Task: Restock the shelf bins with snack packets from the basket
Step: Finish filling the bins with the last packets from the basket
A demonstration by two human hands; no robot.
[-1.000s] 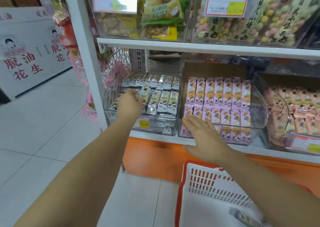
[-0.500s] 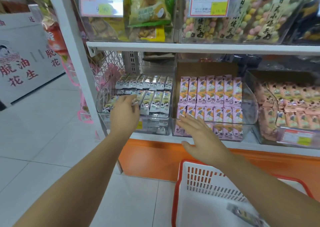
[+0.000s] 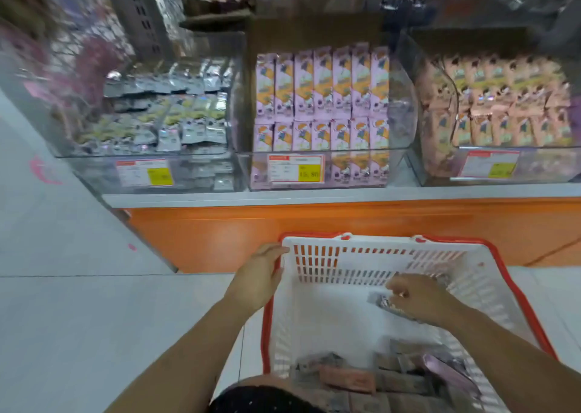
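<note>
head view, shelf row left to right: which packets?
silver-grey packets → purple-and-orange packets → peach-pink packets

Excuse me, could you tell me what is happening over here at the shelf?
A person is restocking shelf bins from a white basket in front of the shelf. The left grip rests open on the basket's left rim, while the right grip is down inside it, fingers curled on a silvery packet. More packets lie at the basket's near end. The left bin already holds many silvery packets.
</note>
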